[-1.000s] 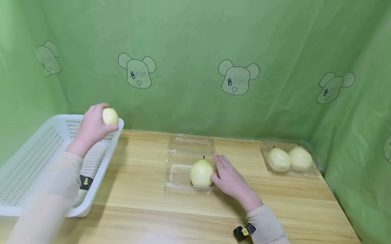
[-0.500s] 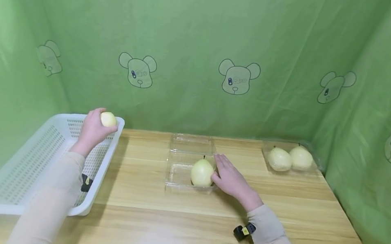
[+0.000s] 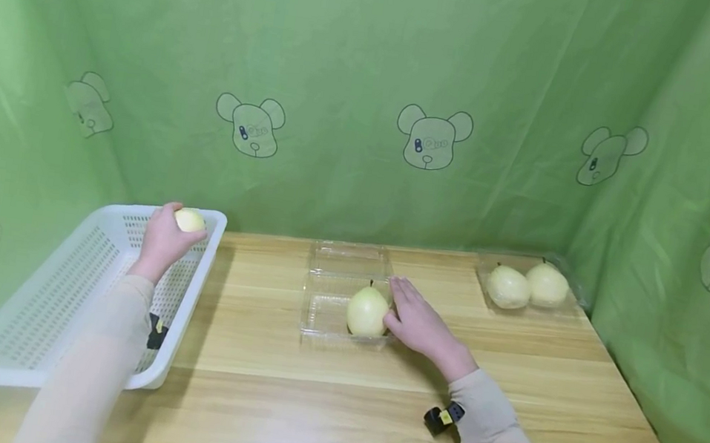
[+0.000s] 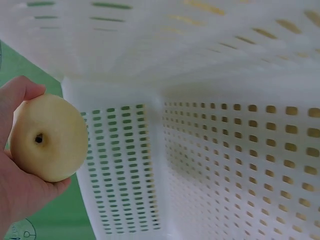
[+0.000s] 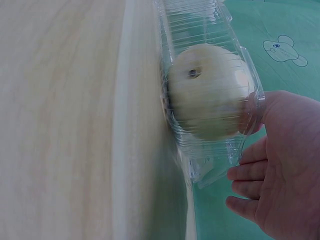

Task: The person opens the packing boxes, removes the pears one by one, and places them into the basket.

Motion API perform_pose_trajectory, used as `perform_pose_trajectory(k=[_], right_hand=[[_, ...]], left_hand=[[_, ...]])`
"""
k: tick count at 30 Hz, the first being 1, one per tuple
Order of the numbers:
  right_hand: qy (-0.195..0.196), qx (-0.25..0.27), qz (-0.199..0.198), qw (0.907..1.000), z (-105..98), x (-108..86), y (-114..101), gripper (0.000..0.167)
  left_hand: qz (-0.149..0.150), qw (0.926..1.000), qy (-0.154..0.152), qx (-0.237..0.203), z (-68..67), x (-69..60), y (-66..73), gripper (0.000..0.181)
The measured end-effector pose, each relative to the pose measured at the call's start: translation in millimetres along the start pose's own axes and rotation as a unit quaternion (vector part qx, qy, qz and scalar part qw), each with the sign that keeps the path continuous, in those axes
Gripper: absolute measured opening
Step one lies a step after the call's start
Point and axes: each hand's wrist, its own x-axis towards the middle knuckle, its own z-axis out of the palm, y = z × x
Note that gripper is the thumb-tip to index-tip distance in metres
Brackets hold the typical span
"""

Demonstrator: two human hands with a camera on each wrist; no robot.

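Note:
My left hand (image 3: 164,237) grips a pale yellow pear (image 3: 190,220) over the far end of a white plastic basket (image 3: 214,240). In the left wrist view, thumb and fingers curl around this pear (image 4: 55,137), and its dark hollow faces the camera. A clear plastic clamshell box (image 3: 324,315) lies with its lid raised back on the wooden table. One pear (image 3: 367,313) sits in the right part of it, stem up. My right hand (image 3: 418,323) rests at the box's right side with straight fingers. In the right wrist view its thumb reaches over the rim to the pear (image 5: 210,95).
Another clear box (image 3: 486,299) with two pears (image 3: 527,286) stands at the back right of the table (image 3: 316,411). Green curtains (image 3: 349,63) with bear-head prints enclose the back and sides. The basket's perforated walls (image 4: 125,170) surround the area below my left hand.
My left hand has lowered slightly and moved a little left, carrying the pear down toward the basket. My right hand, the box and its pear stay in place.

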Motion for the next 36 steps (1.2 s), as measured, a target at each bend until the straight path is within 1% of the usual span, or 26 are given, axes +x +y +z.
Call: perform_pose_trajectory(k=[5,11,21,29,36], right_hand=[[0.001,0.002,0.0,1.0,-0.7,-0.2,0.2,0.068],[0.001,-0.003,0.0,1.0,-0.1,0.1,1.1,0.068],[0.0,0.002,0.005,1.0,0.6,1.3,0.8,0.068],[0.0,0.003,0.001,1.0,1.1,1.7,0.7,0.068],[-0.003,0.004,0.004,1.0,0.0,1.2,-0.4,0.069]], left_hand=[[0.002,0.9999,-0.012,0.008,5.0,1.8,-5.6,0.081],[0.011,0.9996,-0.016,0.022,9.5,2.8,-10.3,0.081],[0.021,0.9982,-0.028,0.049,12.9,4.0,-17.2,0.08],[0.008,0.9972,-0.042,0.061,16.5,3.6,-24.2,0.08],[0.027,0.9942,-0.043,0.095,20.0,4.8,-27.9,0.075]])
